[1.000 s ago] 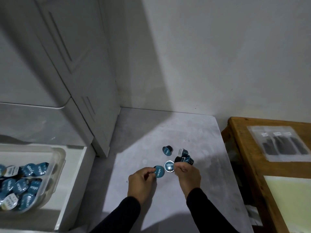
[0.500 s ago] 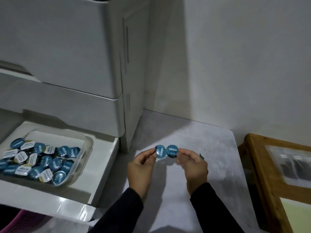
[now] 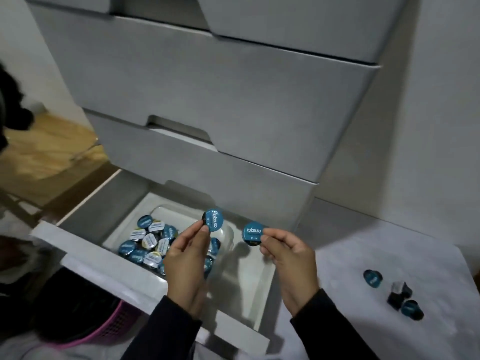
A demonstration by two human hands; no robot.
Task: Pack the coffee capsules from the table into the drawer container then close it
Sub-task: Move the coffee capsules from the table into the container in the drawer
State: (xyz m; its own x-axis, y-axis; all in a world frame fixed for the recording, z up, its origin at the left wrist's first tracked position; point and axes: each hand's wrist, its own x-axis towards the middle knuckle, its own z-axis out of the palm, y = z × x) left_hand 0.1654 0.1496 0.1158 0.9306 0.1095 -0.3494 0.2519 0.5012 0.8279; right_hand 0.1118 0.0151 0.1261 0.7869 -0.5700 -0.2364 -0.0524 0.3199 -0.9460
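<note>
My left hand (image 3: 185, 263) pinches a blue-lidded coffee capsule (image 3: 214, 220) above the clear plastic container (image 3: 179, 211). That container sits in the open bottom drawer (image 3: 244, 289) and holds several blue and white-lidded capsules (image 3: 148, 241). My right hand (image 3: 291, 258) pinches a second blue capsule (image 3: 251, 233) just right of the container, over the drawer floor. Three capsules (image 3: 373, 278) (image 3: 398, 294) (image 3: 411, 309) lie on the pale table (image 3: 363, 255) at the right.
Closed grey drawers (image 3: 207, 100) of the cabinet rise above the open one. A pink basket (image 3: 114, 323) with dark contents stands at lower left, before the drawer front. Wooden floor (image 3: 44, 152) shows at the far left.
My view swung left from the table to the open drawer. Both hands carried their capsules leftward, from over the table to over the drawer, and moved apart.
</note>
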